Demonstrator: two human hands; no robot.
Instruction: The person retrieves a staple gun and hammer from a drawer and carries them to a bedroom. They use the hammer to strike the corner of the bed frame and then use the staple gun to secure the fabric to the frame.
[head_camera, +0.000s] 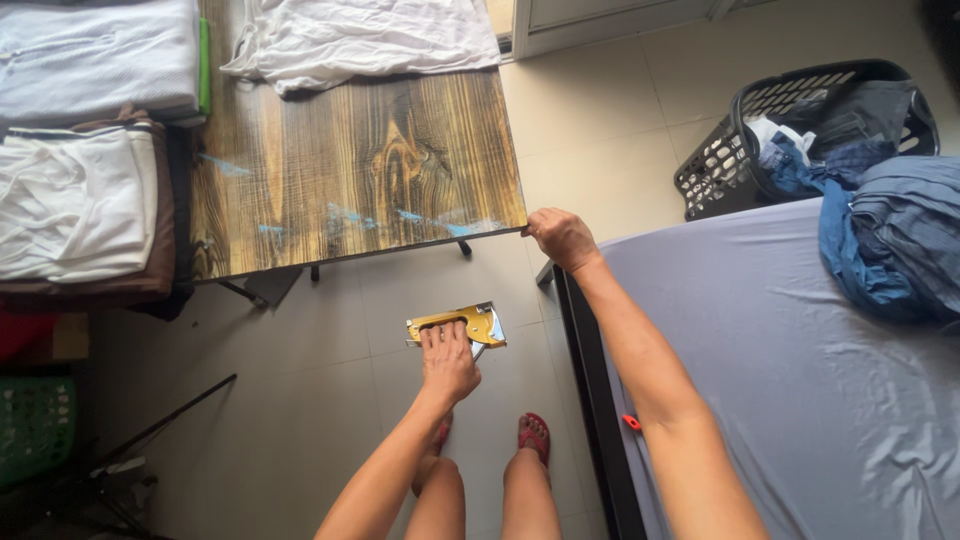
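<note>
A: Fingers (437, 338) of the left hand (448, 362) wrap the handle of the yellow staple gun (462, 325), closed on it. Gun hangs over the tiled floor (330, 400), below the bench (350, 160) edge.

B: Axis?

A: Long axis runs left-right, nose toward the right. Right hand (560, 238) grips the near right corner of the bench, fingers curled under the edge.

B: Which hand is nearer the bench?

A: Right, touching it. Left with the gun sits lower, near the corner but apart.

B: Room?

A: Open floor between bench and bed (780, 360). Bed frame close on the right, laundry basket (720, 165) beyond. Folded clothes (80, 200) stacked left.
</note>
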